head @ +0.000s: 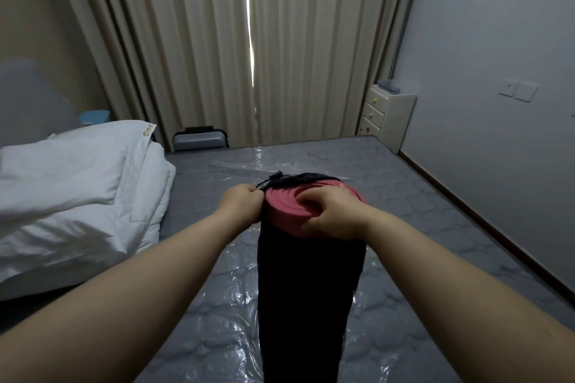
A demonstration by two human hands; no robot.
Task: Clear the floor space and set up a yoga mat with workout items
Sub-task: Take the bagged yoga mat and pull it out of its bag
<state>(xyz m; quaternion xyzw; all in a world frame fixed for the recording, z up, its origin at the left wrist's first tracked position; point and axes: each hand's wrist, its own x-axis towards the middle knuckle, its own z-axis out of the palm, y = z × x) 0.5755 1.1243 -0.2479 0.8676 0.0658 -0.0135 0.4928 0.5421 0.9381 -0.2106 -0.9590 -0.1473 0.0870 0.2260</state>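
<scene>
currently the rolled pink yoga mat (pixel 292 205) stands upright in its black bag (pixel 311 283), right hand (pixel 333 211) fingers gripping its top end, left hand (pixel 241 200) pinching the bag's rim beside it.

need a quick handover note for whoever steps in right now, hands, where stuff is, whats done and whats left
Left hand: pinches the rim of the black bag at its open mouth.
Right hand: fingers curled over the exposed end of the rolled pink yoga mat.
Where: the mat stands mostly inside the bag, over the plastic-wrapped mattress; only its top end sticks out. A white duvet is piled at the left.
Done: bag mouth open, mat end exposed.
Left: get the mat fully out of the bag, unroll it on the floor, add workout items. No floor space or workout items show in this view.
</scene>
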